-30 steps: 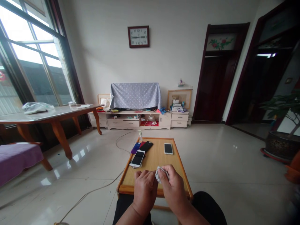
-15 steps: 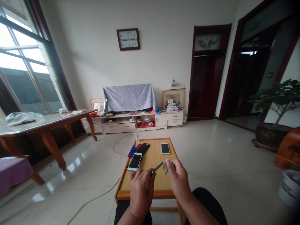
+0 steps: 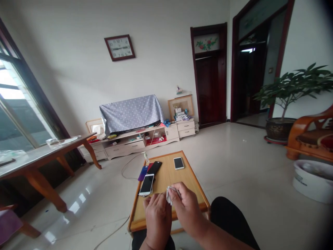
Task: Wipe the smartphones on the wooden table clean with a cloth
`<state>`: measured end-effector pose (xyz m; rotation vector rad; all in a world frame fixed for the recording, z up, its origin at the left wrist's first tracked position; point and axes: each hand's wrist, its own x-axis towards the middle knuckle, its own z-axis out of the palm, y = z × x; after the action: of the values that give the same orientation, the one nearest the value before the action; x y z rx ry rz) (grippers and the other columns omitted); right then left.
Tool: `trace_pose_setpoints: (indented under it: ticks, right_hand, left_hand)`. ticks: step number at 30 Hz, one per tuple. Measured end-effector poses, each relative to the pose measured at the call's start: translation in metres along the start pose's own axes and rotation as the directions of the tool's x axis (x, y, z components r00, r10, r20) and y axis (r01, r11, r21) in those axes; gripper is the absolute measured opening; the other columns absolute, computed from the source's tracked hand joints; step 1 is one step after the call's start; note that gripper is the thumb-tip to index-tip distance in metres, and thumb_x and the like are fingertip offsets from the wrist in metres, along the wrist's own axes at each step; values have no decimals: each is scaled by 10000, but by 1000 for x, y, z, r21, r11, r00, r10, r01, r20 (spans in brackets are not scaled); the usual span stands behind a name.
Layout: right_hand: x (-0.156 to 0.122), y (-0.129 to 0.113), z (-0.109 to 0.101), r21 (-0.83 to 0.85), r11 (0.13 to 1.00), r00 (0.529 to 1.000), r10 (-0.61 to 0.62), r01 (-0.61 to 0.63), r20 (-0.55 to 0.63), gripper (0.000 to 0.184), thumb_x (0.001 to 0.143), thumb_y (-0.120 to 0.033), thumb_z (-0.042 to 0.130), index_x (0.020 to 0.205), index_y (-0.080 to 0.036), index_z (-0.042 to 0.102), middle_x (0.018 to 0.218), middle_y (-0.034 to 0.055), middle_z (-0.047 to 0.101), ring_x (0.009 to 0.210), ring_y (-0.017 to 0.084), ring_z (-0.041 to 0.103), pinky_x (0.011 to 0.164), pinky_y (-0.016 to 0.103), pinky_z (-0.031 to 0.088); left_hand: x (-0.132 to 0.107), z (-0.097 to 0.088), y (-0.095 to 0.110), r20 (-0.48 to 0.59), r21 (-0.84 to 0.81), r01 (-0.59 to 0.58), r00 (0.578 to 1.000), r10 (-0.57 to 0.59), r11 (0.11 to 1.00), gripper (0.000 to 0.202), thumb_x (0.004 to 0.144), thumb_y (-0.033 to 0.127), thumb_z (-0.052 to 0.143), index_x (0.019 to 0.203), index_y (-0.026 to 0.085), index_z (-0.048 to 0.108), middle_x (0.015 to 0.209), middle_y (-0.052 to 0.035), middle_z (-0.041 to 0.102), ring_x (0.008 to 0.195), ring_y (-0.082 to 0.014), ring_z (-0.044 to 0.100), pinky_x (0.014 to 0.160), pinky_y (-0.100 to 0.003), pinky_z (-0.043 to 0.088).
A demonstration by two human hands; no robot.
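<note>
Close together over the near part of a small wooden table (image 3: 166, 177) are both my hands. My left hand (image 3: 157, 215) is closed around a dark phone, which my fingers and the cloth now almost wholly hide. Pinched in my right hand (image 3: 189, 210) is a crumpled whitish wiping cloth (image 3: 169, 196), held against the end of that phone by my left fingers. To the left lie a white phone (image 3: 146, 184) with a dark screen, a black phone (image 3: 155, 167) and a blue-purple phone (image 3: 143, 173). Another white phone (image 3: 178, 163) rests alone at the far right.
A pump bottle (image 3: 145, 157) stands at the table's far left corner. Beyond it is a low white cabinet (image 3: 125, 149) with a cloth-covered object on top. A large table (image 3: 85, 139) is to the left; a white bucket (image 3: 312, 185) and a wooden chair (image 3: 299, 135) are at right.
My right hand has moved left with the cloth until it meets my left hand, covering the phone that showed before. The camera view has turned right and tilted.
</note>
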<state>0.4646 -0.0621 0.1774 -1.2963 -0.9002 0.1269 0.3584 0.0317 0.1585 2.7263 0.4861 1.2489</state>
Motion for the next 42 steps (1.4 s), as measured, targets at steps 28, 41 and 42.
trace_pose_setpoints:
  ticks: [28, 41, 42]
  right_hand:
    - [7, -3, -20, 72, 997, 987, 48, -38, -151, 326, 983, -513, 568, 829, -227, 609, 701, -9, 621, 639, 151, 574, 601, 246, 459]
    - [5, -3, -15, 74, 996, 995, 57, -51, -78, 313, 978, -520, 577, 868, -230, 615, 732, -8, 629, 655, 152, 576, 619, 250, 474]
    - [3, -3, -13, 75, 996, 997, 54, -50, -50, 307, 977, -521, 579, 883, -231, 619, 733, -10, 630, 652, 152, 578, 612, 248, 472]
  left_hand:
    - [3, 7, 7, 7, -58, -46, 999, 47, 997, 138, 977, 254, 567, 1097, 267, 633, 879, -6, 707, 803, -193, 631, 808, -368, 357]
    - [2, 6, 6, 33, -118, -5, 999, 9, 993, 106, 986, 279, 549, 996, 265, 653, 791, 6, 676, 757, -188, 620, 765, -358, 378]
    - [2, 6, 6, 34, -125, -5, 999, 9, 992, 113, 986, 278, 542, 966, 261, 653, 778, 3, 671, 757, -190, 619, 761, -358, 386]
